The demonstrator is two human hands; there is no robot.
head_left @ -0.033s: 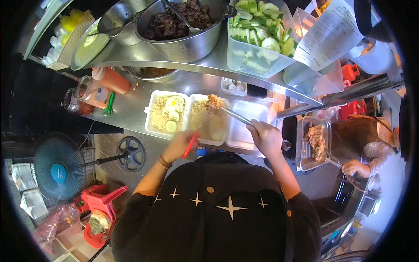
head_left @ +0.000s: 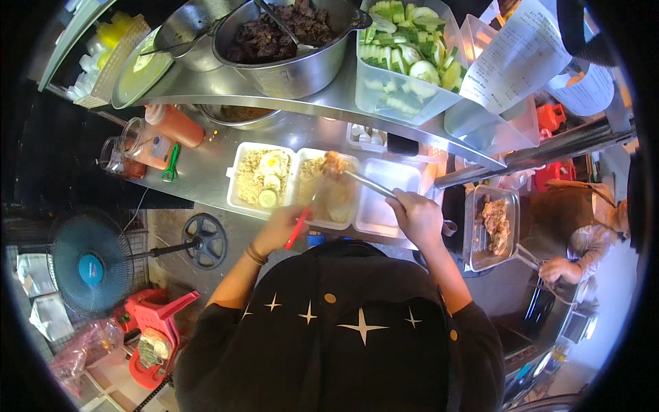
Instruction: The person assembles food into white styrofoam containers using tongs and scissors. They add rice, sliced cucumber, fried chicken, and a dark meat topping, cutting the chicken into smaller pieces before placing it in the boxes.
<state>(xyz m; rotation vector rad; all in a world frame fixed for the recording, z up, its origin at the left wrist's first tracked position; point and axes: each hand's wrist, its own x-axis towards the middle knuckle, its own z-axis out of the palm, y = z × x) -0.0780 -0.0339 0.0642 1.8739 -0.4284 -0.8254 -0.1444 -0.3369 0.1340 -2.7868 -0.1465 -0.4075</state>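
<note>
12 o'clock: steel shelf [head_left: 206,86] above steel counter [head_left: 292,130] | between 9 and 10: black panel [head_left: 55,158] | 9: greyish floor [head_left: 163,230] | between 8 and 9: standing fan [head_left: 90,269] | between 2 and 3: slanting metal rail [head_left: 542,154] | toward 4: pale surface [head_left: 613,312], wall or floor unclear | light: bright, glinting off steel

On the tabletop [head_left: 218,165] before us, three takeaway trays [head_left: 388,189] sit side by side. The left tray [head_left: 248,210] holds rice [head_left: 251,180], a fried egg [head_left: 276,165] and, nearer us, cucumber slices [head_left: 268,198]; the middle tray [head_left: 331,225] also holds rice. To their left we have a peeler [head_left: 171,165], a squeeze bottle [head_left: 185,130] and jars [head_left: 146,144]. On the shelf [head_left: 295,101] behind, a meat pot [head_left: 295,77] stands left of a cucumber tub [head_left: 384,99].
</note>
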